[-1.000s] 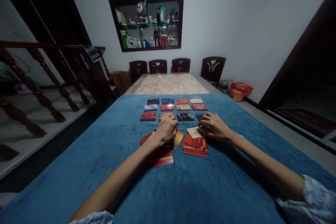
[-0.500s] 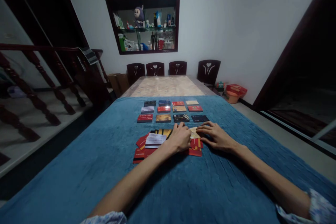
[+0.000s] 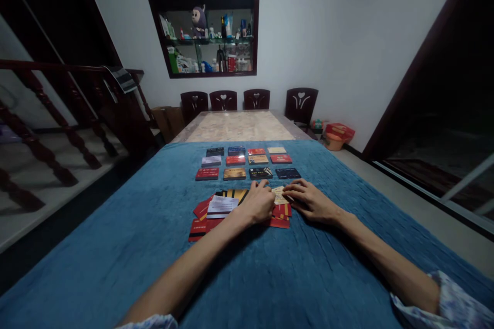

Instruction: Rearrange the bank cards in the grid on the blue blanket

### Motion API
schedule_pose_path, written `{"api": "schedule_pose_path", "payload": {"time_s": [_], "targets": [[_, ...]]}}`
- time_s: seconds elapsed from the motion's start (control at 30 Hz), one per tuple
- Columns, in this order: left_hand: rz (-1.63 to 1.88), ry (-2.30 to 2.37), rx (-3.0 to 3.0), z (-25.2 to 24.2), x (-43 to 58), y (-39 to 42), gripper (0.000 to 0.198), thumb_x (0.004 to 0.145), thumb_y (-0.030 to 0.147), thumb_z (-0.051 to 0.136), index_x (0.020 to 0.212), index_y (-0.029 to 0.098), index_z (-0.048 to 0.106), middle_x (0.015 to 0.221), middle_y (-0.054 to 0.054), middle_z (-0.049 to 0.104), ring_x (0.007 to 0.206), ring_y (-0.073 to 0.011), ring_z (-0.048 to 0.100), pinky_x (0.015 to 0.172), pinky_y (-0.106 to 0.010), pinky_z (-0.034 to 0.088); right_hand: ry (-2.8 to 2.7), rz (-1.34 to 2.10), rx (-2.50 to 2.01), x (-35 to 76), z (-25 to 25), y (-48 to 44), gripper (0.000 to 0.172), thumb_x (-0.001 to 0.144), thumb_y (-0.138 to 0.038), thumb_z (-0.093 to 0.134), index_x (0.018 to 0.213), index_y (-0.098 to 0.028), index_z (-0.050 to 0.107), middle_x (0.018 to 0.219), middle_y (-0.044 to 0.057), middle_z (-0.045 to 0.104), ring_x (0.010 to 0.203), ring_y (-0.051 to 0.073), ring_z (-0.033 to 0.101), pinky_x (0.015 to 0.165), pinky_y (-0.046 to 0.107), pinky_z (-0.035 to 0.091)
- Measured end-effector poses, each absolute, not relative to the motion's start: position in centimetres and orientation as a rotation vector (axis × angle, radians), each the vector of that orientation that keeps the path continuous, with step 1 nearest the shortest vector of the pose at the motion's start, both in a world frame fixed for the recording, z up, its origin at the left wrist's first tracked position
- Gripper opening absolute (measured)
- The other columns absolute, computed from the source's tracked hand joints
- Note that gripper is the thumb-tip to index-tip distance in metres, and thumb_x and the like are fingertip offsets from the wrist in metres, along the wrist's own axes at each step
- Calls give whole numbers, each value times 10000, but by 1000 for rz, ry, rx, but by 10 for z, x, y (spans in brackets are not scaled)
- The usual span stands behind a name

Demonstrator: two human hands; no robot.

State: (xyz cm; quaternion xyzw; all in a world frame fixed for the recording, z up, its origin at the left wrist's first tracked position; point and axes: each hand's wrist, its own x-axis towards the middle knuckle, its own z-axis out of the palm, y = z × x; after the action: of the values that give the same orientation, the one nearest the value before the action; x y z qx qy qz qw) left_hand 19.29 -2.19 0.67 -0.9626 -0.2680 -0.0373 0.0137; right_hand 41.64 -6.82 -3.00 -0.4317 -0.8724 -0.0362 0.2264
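A blue cloth [image 3: 309, 277] covers the near part of a long table. On it, several cards lie in three neat rows [image 3: 247, 163]. Nearer to me is a loose heap of red, gold and white cards [image 3: 216, 209]. My left hand [image 3: 258, 202] is curled over the right end of that heap, fingertips pinching the left edge of a pale beige card [image 3: 278, 195]. My right hand [image 3: 309, 201] rests on the red cards beside it, fingers bent, touching the same beige card from the right.
Bare marble tabletop [image 3: 241, 126] lies beyond the cloth, with several dark chairs [image 3: 256, 98] at its far end. A wall niche [image 3: 206, 33] holds bottles and a plush toy. A wooden stair railing [image 3: 57, 113] runs along the left. Red bins [image 3: 336, 134] sit on the floor at right.
My left hand moved right, from the middle of the heap to the beige card, uncovering a white card and gold cards. My right hand stayed by the beige card. The view shifted slightly.
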Motion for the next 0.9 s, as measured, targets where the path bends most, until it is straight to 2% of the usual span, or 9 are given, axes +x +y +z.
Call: {"api": "schedule_pose_path", "payload": {"time_s": [0.2, 0.33, 0.47, 0.73, 0.9], "targets": [[-157, -752, -2994, 5, 192, -22, 207, 902, 183, 516, 883, 123, 714, 979, -176, 715, 1201, -327, 519, 929, -462, 423, -2419, -166, -1195, 421, -32, -66, 261, 982, -285, 505, 1118, -228, 720, 1097, 113, 735, 1052, 261, 583, 887, 461, 512], [-177, -767, -3000, 5, 191, -21, 240, 914, 247, 513, 874, 123, 714, 984, -176, 713, 1156, -326, 528, 923, -469, 414, -2437, -274, -1168, 423, -34, -65, 257, 993, -290, 501, 1069, -236, 741, 1000, 99, 757, 981, 248, 614, 829, 425, 516], [-180, -782, -2983, 6, 191, -22, 227, 908, 225, 509, 892, 124, 712, 985, -165, 717, 1158, -319, 528, 929, -463, 402, -2435, -382, -1131, 422, -34, -65, 295, 1012, -285, 458, 1030, -219, 745, 923, 94, 758, 933, 240, 622, 785, 400, 516], [-287, -819, -2923, 10, 191, -22, 199, 894, 146, 502, 930, 138, 698, 1002, -150, 712, 1045, -282, 560, 888, -422, 403, -2257, -482, -1145, 422, -33, -68, 257, 995, -236, 464, 982, -209, 719, 890, 91, 745, 957, 245, 627, 835, 413, 528], [-474, -955, -2978, 11, 190, -18, 230, 886, 109, 500, 999, 156, 694, 1000, -104, 716, 1001, -255, 559, 869, -386, 427, -2058, -403, -1221, 419, -34, -68, 252, 990, -221, 447, 1050, -202, 692, 908, 110, 712, 919, 231, 638, 806, 376, 550]]}}
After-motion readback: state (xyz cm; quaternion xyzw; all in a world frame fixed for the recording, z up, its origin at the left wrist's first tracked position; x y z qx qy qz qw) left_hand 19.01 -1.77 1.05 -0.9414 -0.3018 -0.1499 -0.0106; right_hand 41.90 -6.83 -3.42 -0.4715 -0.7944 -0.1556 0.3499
